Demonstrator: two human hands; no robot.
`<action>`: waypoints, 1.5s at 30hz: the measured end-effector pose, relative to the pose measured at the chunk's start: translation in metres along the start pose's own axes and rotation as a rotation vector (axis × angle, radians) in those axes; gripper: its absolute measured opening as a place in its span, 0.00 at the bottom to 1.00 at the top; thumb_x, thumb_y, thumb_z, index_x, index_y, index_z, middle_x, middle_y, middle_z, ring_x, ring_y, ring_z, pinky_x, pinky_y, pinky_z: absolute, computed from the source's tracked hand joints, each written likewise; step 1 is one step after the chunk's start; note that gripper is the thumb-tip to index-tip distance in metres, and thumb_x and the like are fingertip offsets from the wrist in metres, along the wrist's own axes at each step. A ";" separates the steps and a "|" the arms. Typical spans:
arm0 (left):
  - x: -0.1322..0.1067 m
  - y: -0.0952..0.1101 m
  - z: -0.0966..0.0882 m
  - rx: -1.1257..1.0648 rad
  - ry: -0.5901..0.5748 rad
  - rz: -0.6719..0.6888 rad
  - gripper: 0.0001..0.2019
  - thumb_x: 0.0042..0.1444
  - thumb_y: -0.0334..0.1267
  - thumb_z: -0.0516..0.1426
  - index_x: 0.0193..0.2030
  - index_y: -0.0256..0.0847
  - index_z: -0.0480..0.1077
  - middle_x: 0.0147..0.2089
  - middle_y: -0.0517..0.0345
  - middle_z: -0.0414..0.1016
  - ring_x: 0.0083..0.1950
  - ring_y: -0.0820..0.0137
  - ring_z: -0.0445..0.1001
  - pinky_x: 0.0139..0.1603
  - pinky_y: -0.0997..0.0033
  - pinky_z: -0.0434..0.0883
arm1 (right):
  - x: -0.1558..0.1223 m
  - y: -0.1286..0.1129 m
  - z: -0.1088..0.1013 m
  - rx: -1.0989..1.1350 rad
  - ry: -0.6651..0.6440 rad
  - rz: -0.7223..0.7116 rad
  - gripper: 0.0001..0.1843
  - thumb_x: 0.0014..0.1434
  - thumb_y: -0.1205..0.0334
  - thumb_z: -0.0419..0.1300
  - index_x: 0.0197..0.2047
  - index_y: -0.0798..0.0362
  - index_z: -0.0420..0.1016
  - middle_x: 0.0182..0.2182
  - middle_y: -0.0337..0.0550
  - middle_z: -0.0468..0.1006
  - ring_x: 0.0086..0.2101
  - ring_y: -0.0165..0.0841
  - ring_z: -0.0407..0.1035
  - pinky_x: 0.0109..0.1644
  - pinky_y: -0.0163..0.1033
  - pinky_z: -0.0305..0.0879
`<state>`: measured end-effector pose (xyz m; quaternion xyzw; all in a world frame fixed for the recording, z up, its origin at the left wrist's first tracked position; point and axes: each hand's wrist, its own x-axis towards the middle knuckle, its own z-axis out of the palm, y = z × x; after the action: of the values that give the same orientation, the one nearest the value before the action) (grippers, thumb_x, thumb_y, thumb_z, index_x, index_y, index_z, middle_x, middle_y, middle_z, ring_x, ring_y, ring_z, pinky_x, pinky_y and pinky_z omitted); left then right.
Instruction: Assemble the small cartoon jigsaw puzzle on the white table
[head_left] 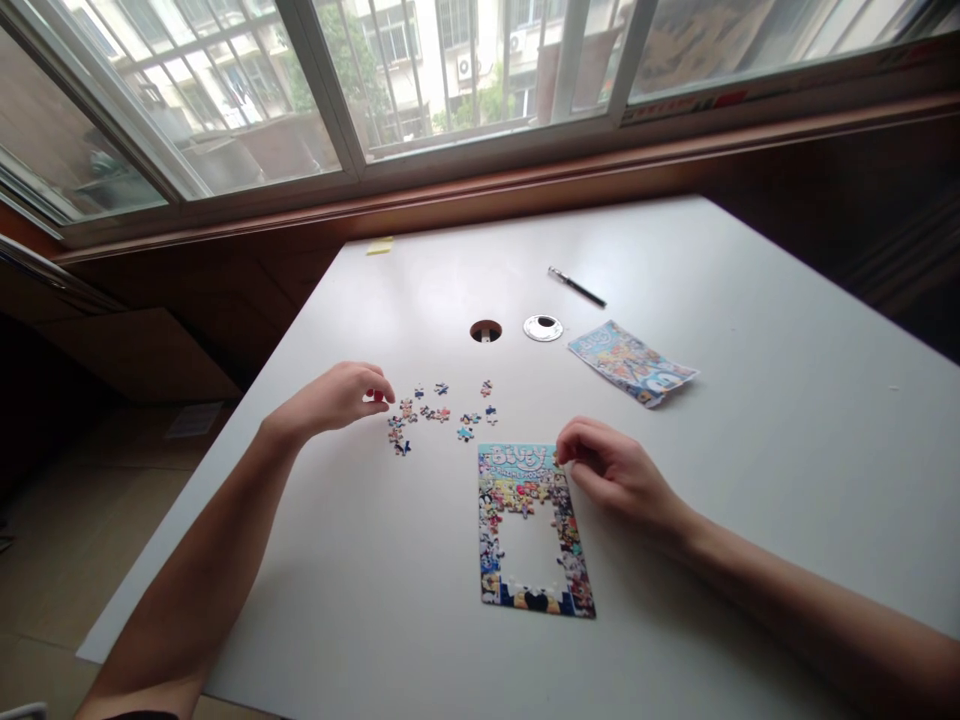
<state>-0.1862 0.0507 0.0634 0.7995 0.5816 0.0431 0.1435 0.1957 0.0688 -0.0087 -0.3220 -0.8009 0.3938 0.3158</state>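
A partly assembled picture puzzle (pixel 491 590) lies flat on the white table, with an opening in its middle where the white surface beneath shows. My right hand (pixel 611 470) is at its upper right corner, fingers curled inward; whatever they pinch is hidden. Up and left of the puzzle, loose puzzle pieces (pixel 443 414) are scattered in a loose cluster. My left hand (pixel 349 397) hovers at the left edge of these pieces, thumb and forefinger bent with a small gap between their tips. A spot of red shows inside that gap, too small to name.
A creased picture sheet (pixel 630 362) lies to the right. Behind it are a black pen (pixel 577 287) and a round silver cover (pixel 543 328), beside a cable hole (pixel 486 331) in the table (pixel 337 560). Yellow tape (pixel 380 245) sticks near the far edge, below the window.
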 end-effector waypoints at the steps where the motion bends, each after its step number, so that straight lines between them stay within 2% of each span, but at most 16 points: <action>1: 0.000 0.000 0.001 -0.015 -0.006 0.007 0.08 0.58 0.42 0.58 0.39 0.46 0.79 0.39 0.57 0.78 0.37 0.68 0.74 0.39 0.71 0.67 | 0.000 0.000 0.000 -0.004 -0.001 0.002 0.12 0.49 0.78 0.50 0.30 0.52 0.68 0.29 0.40 0.68 0.30 0.32 0.63 0.32 0.38 0.58; 11: 0.007 0.011 0.012 -0.005 0.063 0.065 0.11 0.62 0.42 0.56 0.45 0.44 0.77 0.43 0.53 0.77 0.40 0.67 0.75 0.41 0.69 0.69 | 0.000 0.001 -0.001 0.002 -0.009 0.001 0.12 0.49 0.78 0.51 0.31 0.51 0.68 0.30 0.40 0.69 0.30 0.33 0.64 0.33 0.38 0.59; 14: 0.007 0.012 0.010 -0.006 0.058 0.062 0.11 0.63 0.41 0.55 0.43 0.43 0.77 0.42 0.53 0.77 0.39 0.68 0.75 0.41 0.70 0.69 | -0.001 0.002 -0.001 0.001 -0.013 0.000 0.12 0.49 0.78 0.51 0.31 0.51 0.68 0.29 0.40 0.69 0.30 0.33 0.64 0.33 0.38 0.59; 19: 0.003 0.011 0.003 -0.008 0.007 0.042 0.10 0.61 0.41 0.55 0.40 0.43 0.78 0.41 0.54 0.77 0.38 0.69 0.74 0.39 0.72 0.68 | -0.001 0.004 -0.001 0.006 -0.026 0.006 0.12 0.50 0.77 0.51 0.31 0.51 0.68 0.30 0.40 0.70 0.30 0.33 0.64 0.34 0.39 0.60; 24: -0.002 0.007 0.000 0.049 -0.145 -0.034 0.08 0.57 0.42 0.58 0.35 0.43 0.77 0.34 0.57 0.77 0.35 0.68 0.74 0.36 0.72 0.65 | -0.001 0.005 -0.001 -0.005 -0.032 0.000 0.12 0.51 0.78 0.51 0.32 0.51 0.68 0.30 0.40 0.70 0.30 0.33 0.64 0.34 0.39 0.60; 27: -0.004 0.009 -0.001 0.039 -0.169 -0.035 0.08 0.56 0.41 0.57 0.34 0.43 0.77 0.33 0.58 0.77 0.33 0.69 0.73 0.35 0.72 0.65 | -0.001 0.004 -0.001 -0.009 -0.034 0.001 0.12 0.50 0.78 0.52 0.32 0.50 0.68 0.30 0.40 0.70 0.30 0.33 0.64 0.34 0.39 0.60; 33: -0.002 0.016 0.000 0.021 -0.125 -0.002 0.09 0.58 0.39 0.55 0.35 0.43 0.77 0.33 0.57 0.78 0.33 0.69 0.73 0.36 0.72 0.65 | -0.001 0.003 -0.001 0.002 -0.025 0.005 0.13 0.50 0.78 0.52 0.31 0.50 0.69 0.30 0.40 0.70 0.31 0.34 0.65 0.34 0.39 0.60; 37: 0.003 0.022 0.005 0.016 0.000 0.011 0.10 0.60 0.38 0.54 0.37 0.43 0.78 0.36 0.55 0.79 0.39 0.67 0.75 0.39 0.70 0.67 | -0.001 0.004 -0.001 0.007 -0.029 0.003 0.12 0.50 0.78 0.52 0.31 0.51 0.69 0.30 0.41 0.70 0.31 0.34 0.65 0.34 0.39 0.61; 39: 0.004 0.025 0.005 0.019 0.017 0.032 0.09 0.59 0.37 0.55 0.36 0.44 0.78 0.37 0.56 0.79 0.41 0.66 0.75 0.40 0.70 0.67 | -0.001 0.005 -0.001 0.004 -0.026 0.002 0.12 0.50 0.78 0.52 0.31 0.51 0.69 0.30 0.40 0.70 0.30 0.33 0.65 0.34 0.39 0.60; 45: -0.003 0.029 -0.001 0.047 -0.153 -0.006 0.08 0.56 0.43 0.58 0.30 0.47 0.78 0.33 0.60 0.79 0.34 0.68 0.74 0.33 0.71 0.64 | -0.001 0.000 -0.001 0.003 0.007 0.004 0.13 0.49 0.78 0.51 0.31 0.51 0.68 0.29 0.40 0.69 0.29 0.32 0.63 0.32 0.38 0.58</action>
<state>-0.1612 0.0397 0.0726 0.8019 0.5722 -0.0321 0.1687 0.1965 0.0687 -0.0086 -0.3245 -0.7986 0.3945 0.3183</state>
